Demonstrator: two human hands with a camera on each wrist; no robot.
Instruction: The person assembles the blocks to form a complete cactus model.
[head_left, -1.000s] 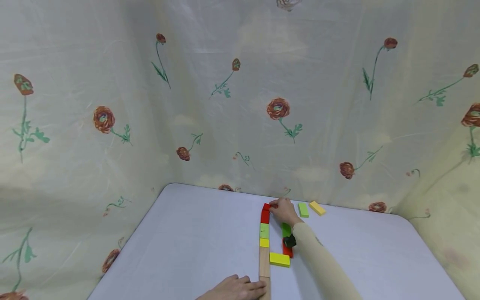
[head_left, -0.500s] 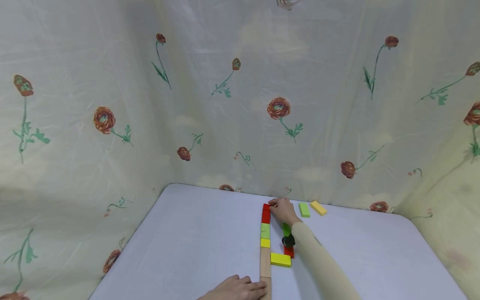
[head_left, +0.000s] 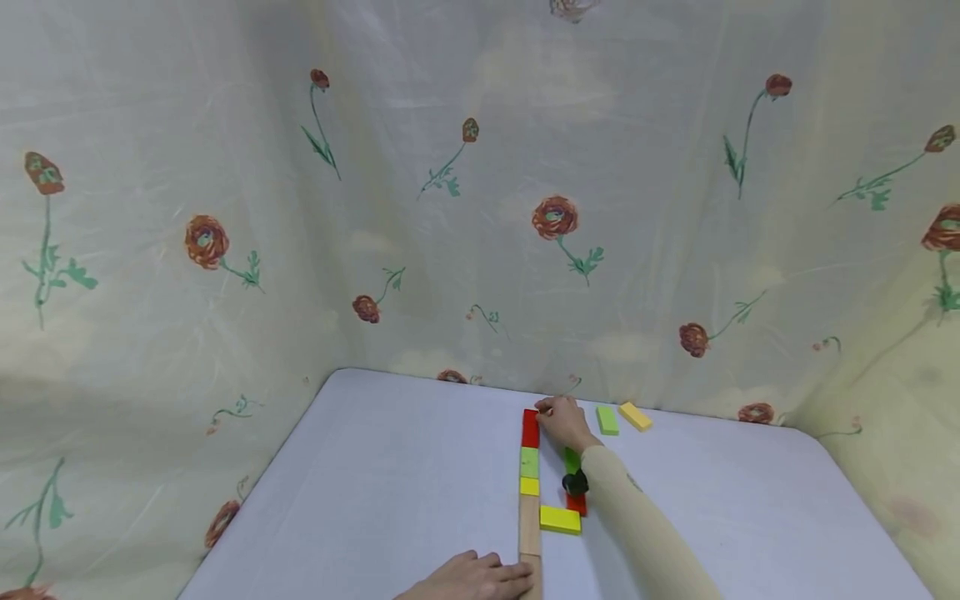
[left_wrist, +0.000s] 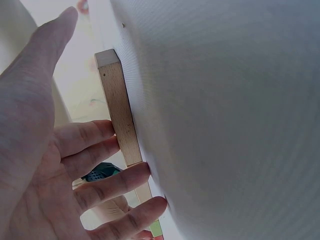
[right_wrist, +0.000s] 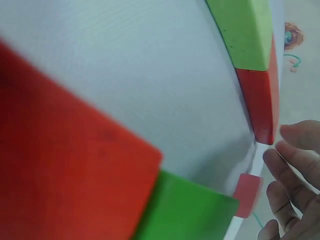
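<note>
1. A person in a pale sleeve [head_left: 645,521] works at a white tabletop [head_left: 375,483], with a flowered cloth [head_left: 480,258] hanging past its far edge.
2. A row [head_left: 529,508] of blocks runs straight toward that far edge. From the far end come the top red block [head_left: 530,429], a lime block [head_left: 529,462], a small yellow block [head_left: 528,486], then the far wood block [head_left: 529,527] and the near wood block [left_wrist: 120,110].
3. The left hand [head_left: 476,577] rests against the near wood block. Its fingers are spread well apart and nearly straight, their tips along the wood.
4. The right hand [head_left: 567,422] is at the row's far end, beside the top red block. Its fingers bend loosely, the thumb a little apart from them; whether the tips touch the block I can't tell.
5. Right of the row, a green block [head_left: 572,459] and a low red block [head_left: 577,505] lie partly hidden by a dark wristband [head_left: 575,483].
6. A big yellow block [head_left: 560,520] lies crosswise between the row and the low red block.
7. Near the far edge, right of that hand, sit a loose lime block [head_left: 607,421] and a pale yellow block [head_left: 635,416], just apart.
8. Beyond the green block, the right wrist view shows another red piece [right_wrist: 247,195].
</note>
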